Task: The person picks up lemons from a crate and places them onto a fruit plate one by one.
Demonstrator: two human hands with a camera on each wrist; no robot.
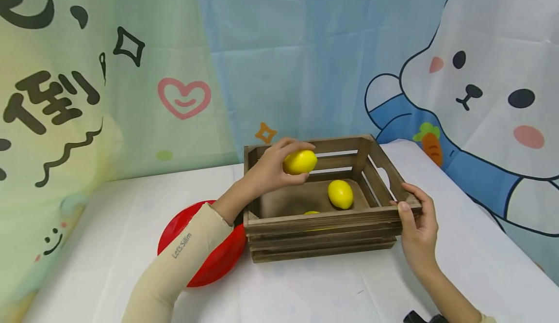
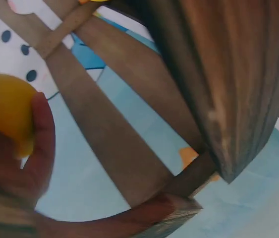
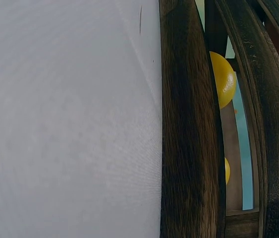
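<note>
Left hand (image 1: 272, 165) over the left part of a slatted wooden crate (image 1: 323, 220), fingers and thumb clamped on the held lemon (image 1: 300, 161); fruit bright yellow, above the crate floor, nearer the far side in the head view. Left wrist view agrees: same fruit between thumb and fingers, picture blurred, crate slats running past it

Right hand (image 1: 420, 223) at the crate's near right corner, fingers curled round the rim, thumb on the near side. Oval handle cut-out in the right end wall, just beyond that grip. Own fingers of this hand not made out in the right wrist view

Inside the crate: second lemon (image 1: 340, 194) on the floor, right of middle; third lemon (image 1: 311, 212) mostly hidden behind the near wall, only a sliver of its top showing. Through the slats, right wrist view gives two yellow patches as well

Red dish (image 1: 218, 262) left of the crate, partly covered by the beige sleeve (image 1: 183, 250), lettering on the cloth; whether dish and crate touch, cannot tell. Counter (image 1: 305, 294) under white cloth. Behind, a printed backdrop (image 1: 279, 71): white rabbit, carrot, hearts. Dark object (image 1: 415, 317) at the lower edge, near the right forearm, cut off, unidentified
</note>
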